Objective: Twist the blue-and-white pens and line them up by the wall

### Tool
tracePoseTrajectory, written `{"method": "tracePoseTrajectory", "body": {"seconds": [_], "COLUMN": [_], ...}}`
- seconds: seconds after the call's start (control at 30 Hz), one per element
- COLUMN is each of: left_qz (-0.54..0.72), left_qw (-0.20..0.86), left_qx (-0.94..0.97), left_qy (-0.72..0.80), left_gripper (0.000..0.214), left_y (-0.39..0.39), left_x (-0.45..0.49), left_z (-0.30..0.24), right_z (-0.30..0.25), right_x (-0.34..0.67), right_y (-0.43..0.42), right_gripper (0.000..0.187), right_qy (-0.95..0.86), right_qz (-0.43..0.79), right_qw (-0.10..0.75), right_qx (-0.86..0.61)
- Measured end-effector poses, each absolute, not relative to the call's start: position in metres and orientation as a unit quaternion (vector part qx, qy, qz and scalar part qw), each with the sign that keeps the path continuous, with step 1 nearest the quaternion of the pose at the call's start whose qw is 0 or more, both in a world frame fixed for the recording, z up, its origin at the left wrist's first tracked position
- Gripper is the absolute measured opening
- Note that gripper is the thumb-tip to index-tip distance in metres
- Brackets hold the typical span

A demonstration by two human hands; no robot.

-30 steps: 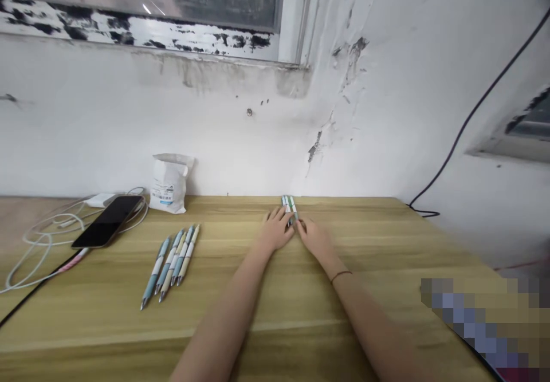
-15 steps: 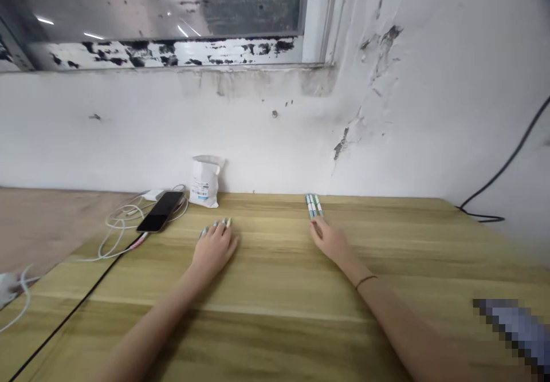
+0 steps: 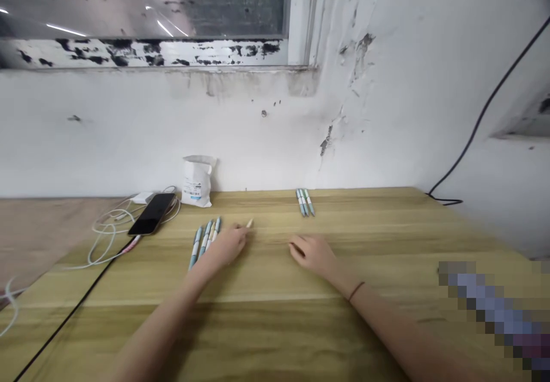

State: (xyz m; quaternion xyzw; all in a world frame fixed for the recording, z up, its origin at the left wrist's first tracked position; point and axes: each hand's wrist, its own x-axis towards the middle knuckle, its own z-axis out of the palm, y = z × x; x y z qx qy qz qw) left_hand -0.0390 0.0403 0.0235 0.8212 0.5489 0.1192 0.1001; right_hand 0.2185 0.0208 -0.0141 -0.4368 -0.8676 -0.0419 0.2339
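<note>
My left hand (image 3: pixel 232 243) is closed on a pale yellow marker pen (image 3: pixel 250 223), whose end sticks out past the fingers. Just left of that hand, several blue-and-white marker pens (image 3: pixel 207 237) lie side by side, partly covered by my wrist. My right hand (image 3: pixel 313 257) rests low over the wooden table with its fingers curled in, and nothing shows between them. Beyond it, near the wall, three marker pens (image 3: pixel 305 203) in blue, white and green lie in a neat row, apart from both hands.
A white paper-like bag (image 3: pixel 197 181) stands against the wall. Left of it lie a black phone (image 3: pixel 152 214) and tangled white cables (image 3: pixel 101 228). A black cord (image 3: pixel 476 127) hangs at the right. Some blurred-out object (image 3: pixel 494 307) sits on the table (image 3: pixel 266 290) at lower right.
My left hand has moved right, off the left pens, with a yellow marker pen in it. My right hand has drawn back from the three pens toward me. The view has turned slightly right.
</note>
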Motion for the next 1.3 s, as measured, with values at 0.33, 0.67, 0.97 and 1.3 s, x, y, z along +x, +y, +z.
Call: {"method": "tracePoseTrajectory", "body": {"seconds": [0.33, 0.67, 0.97, 1.3], "left_qz": [0.437, 0.301, 0.226, 0.155], "left_qw": [0.316, -0.208, -0.195, -0.040], "left_qx": [0.760, 0.843, 0.862, 0.871], "left_qy": [0.363, 0.395, 0.408, 0.465], "left_gripper": [0.036, 0.018, 0.016, 0.031], "left_y": [0.039, 0.048, 0.051, 0.035], "left_x": [0.056, 0.025, 0.020, 0.032], "left_z": [0.009, 0.002, -0.005, -0.001], "right_z": [-0.014, -0.013, -0.012, -0.013], "right_x": [0.221, 0.234, 0.235, 0.240], "right_y": [0.028, 0.036, 0.033, 0.036], "right_gripper": [0.023, 0.022, 0.022, 0.024], "right_qy": [-0.861, -0.857, -0.850, -0.851], "right_qz": [-0.008, -0.066, -0.018, -0.045], "right_qw": [0.264, 0.271, 0.271, 0.282], "right_qx": [-0.434, -0.433, -0.452, -0.440]}}
